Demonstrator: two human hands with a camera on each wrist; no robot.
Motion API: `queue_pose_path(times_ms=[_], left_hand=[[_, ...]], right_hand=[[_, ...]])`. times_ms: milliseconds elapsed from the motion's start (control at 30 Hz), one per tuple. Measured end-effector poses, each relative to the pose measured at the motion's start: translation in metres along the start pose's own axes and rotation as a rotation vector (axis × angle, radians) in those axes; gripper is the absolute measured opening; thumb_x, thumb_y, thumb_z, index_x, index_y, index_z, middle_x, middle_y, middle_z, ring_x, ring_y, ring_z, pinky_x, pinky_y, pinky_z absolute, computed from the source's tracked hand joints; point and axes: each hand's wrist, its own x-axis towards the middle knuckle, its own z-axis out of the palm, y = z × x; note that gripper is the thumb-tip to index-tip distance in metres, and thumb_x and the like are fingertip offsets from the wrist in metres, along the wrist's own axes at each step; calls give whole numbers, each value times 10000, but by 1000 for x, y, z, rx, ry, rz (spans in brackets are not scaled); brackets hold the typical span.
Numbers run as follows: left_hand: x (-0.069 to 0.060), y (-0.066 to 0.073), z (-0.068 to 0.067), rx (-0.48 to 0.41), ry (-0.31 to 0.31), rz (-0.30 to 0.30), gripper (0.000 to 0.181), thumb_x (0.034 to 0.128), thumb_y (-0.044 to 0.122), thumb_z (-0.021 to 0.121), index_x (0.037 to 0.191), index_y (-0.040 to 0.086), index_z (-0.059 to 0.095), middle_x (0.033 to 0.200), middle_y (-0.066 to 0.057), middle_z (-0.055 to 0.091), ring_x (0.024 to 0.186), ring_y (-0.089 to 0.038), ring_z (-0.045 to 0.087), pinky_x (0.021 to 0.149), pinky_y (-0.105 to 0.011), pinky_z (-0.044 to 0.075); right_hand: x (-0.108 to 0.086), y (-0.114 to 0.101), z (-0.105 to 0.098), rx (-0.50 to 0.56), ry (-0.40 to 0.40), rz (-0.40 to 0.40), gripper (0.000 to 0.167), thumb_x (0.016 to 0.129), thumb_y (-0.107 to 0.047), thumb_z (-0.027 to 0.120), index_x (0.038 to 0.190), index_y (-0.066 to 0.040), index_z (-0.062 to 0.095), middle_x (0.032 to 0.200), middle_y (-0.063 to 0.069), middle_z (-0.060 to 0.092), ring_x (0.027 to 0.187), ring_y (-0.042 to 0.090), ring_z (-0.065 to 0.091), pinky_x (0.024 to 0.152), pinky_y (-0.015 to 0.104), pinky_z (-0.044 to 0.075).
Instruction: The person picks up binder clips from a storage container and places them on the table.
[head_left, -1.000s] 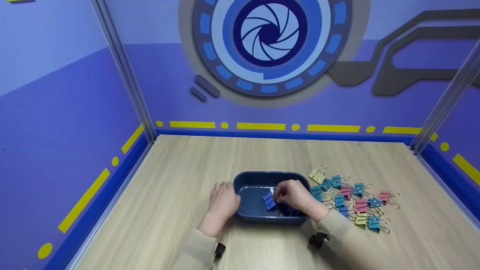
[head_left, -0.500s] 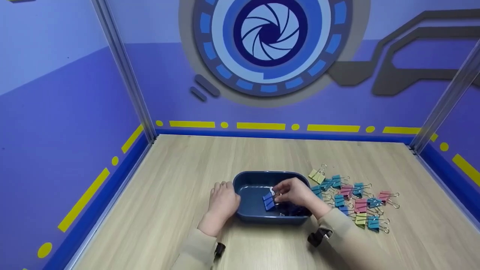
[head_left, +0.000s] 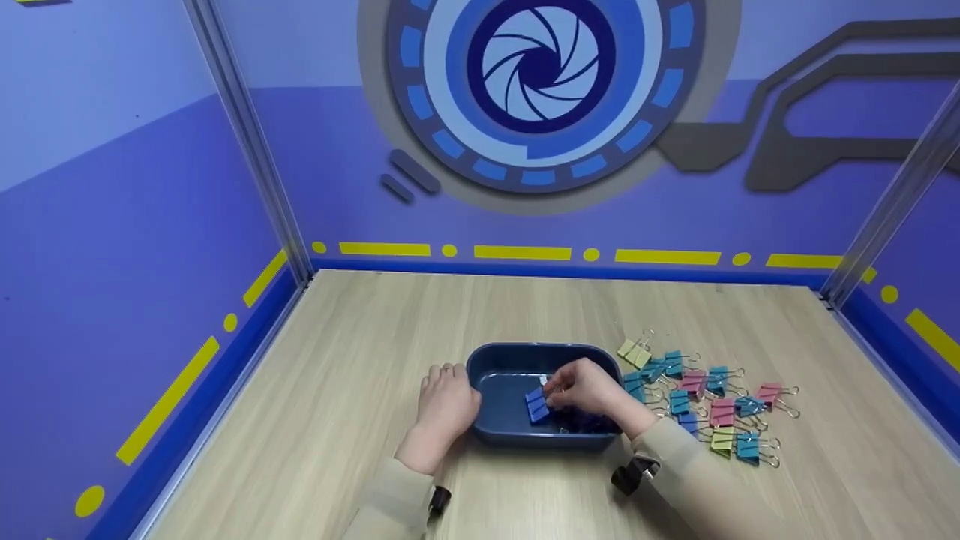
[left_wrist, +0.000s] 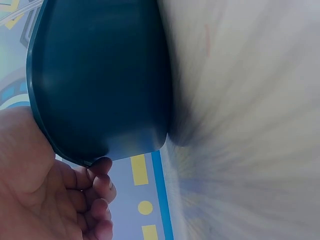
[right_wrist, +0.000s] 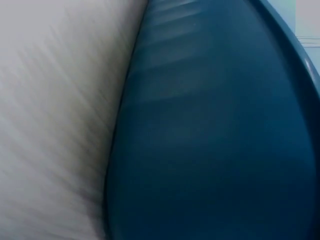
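A dark blue rectangular tub [head_left: 510, 439] stands on the table. At its left end my left hand [head_left: 448, 401] grips the rim; in the left wrist view curled fingers [left_wrist: 102, 187] meet the tub's edge, with the thumb hidden. My right hand [head_left: 589, 388] reaches inside the tub and pinches a blue binder clip [head_left: 537, 406] at its right side, by the wire handles. The fingertips partly cover the handles. More dark blue clips [head_left: 592, 421] lie below that hand, mostly hidden. Only the tub's outer wall [right_wrist: 210, 120] shows in the right wrist view, without the hand.
Right of the tub lies a loose spread of several binder clips: teal [head_left: 718, 380], pink [head_left: 722, 411], yellow [head_left: 634, 352] and one blue [head_left: 688, 424]. Purple-blue panels [head_left: 300, 165] with metal corner posts [head_left: 251, 135] border the wooden table [head_left: 360, 322].
My right fingers were spread somewhat half a second ago and now come together at the blue binder clip. The clip has barely shifted. My left hand keeps its place on the tub.
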Motion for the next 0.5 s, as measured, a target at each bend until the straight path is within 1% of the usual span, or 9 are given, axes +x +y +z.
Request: queue_pose_path(times_ms=[133,367,500], left_hand=[[0,0,1,6,-10,-2,278,885,150,621,1059,-66,645,1008,-208,658,1018,-362,563,851,-470,453],[1,0,2,22,-3,1,285,874,158,622,1053,-63,646,997,-204,657,1007,-361,564,843,-466,452],[1,-1,2,19,-6,5,265,876,158,609,1032,-55,640,980,-195,648,991,-355,555,833,-457,446]], right_hand=[[0,3,0,12,9,8,105,804,-44,805,906,-23,797,791,107,777,644,42,664,573,217,487],[-1,6,-2,68,32,28,133,817,-85,800,931,-18,792,820,84,783,655,12,638,611,201,509],[-3,4,-4,72,51,13,146,816,-96,795,936,-13,786,826,82,782,660,6,622,622,198,506]])
